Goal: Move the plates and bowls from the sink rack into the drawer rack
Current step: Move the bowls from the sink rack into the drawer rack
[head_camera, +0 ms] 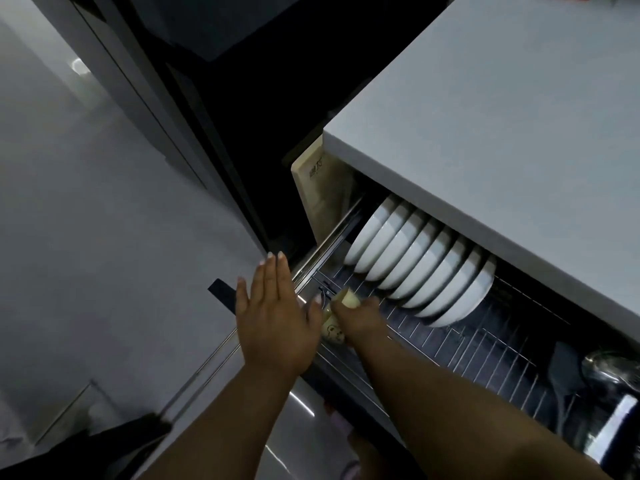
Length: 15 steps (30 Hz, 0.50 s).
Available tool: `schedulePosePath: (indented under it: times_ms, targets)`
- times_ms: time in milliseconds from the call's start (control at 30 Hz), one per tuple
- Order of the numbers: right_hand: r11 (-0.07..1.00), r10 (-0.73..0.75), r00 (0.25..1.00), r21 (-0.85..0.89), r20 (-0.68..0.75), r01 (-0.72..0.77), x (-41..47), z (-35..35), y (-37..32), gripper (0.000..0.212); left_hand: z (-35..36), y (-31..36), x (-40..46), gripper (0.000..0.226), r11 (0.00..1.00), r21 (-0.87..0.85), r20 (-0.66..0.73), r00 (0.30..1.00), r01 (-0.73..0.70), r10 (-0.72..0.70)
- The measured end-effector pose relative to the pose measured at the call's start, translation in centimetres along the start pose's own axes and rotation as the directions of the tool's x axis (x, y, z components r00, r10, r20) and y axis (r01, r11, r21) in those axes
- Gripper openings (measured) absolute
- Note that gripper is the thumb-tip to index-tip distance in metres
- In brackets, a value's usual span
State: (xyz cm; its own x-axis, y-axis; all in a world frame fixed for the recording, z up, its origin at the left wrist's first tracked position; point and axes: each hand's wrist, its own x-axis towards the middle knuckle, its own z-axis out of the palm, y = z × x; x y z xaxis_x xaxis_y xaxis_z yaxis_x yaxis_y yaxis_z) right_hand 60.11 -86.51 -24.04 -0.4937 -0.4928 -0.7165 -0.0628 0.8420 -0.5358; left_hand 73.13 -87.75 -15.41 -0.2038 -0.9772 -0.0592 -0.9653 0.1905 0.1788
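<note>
1. Grey countertop [502,133] fills the upper right of the view, its edge overhanging a pulled-out drawer; pale glossy floor [86,237] spreads to the left, and a dark gap runs between the two.
2. Wire drawer rack [450,355] lies inside the open drawer, its thin metal bars running crosswise.
3. White bowls [419,268], a row standing on edge and overlapping, sit at the back of the rack, partly under the countertop.
4. At the drawer's right end lie a dark spatula [564,372] and shiny metal utensils [609,372].
5. Left hand [277,317] hovers flat over the drawer's front edge, fingers straight and together, holding nothing.
6. Right hand [356,318] reaches into the rack's near-left corner, fingers curled around a small cream-coloured object [348,298] that I cannot identify; a printed face shows on the piece below it.
7. The bowls stand just beyond and to the right of the right hand's fingers, not touching them, and well apart from the left hand.
</note>
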Motion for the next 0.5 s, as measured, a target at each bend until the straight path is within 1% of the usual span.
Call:
schedulePosePath:
  times_ms: [133, 200, 267, 367, 500]
  targets:
    - [0.991, -0.049, 0.999, -0.126, 0.002, 0.049, 0.2, 2.1, -1.1, 0.073, 0.5, -0.3, 0.0, 0.078, 1.000, -0.019, -0.040, 0.999, -0.013, 0.013]
    - [0.986, -0.043, 0.999, -0.158, 0.028, 0.046, 0.5, 3.3, -1.4, 0.081, 0.6, -0.4, 0.0, 0.077, 1.000, -0.029, -0.046, 0.999, -0.006, 0.004]
    - [0.989, -0.029, 0.998, -0.141, 0.052, 0.036, 0.9, 4.1, -1.5, 0.087, 0.7, -0.4, 0.1, 0.077, 1.000, -0.030, -0.048, 0.999, -0.004, 0.002]
    - [0.997, 0.033, 0.996, -0.067, 0.086, -0.027, 1.2, 4.3, -1.6, 0.093, 0.8, -0.4, 0.1, 0.076, 0.999, -0.039, -0.066, 0.998, -0.006, 0.003]
    - [0.994, 0.020, 0.994, -0.112, 0.110, -0.008, 1.3, 3.9, -1.2, 0.091, 0.8, -0.4, 0.0, 0.076, 0.999, -0.042, -0.097, 0.995, -0.009, 0.005]
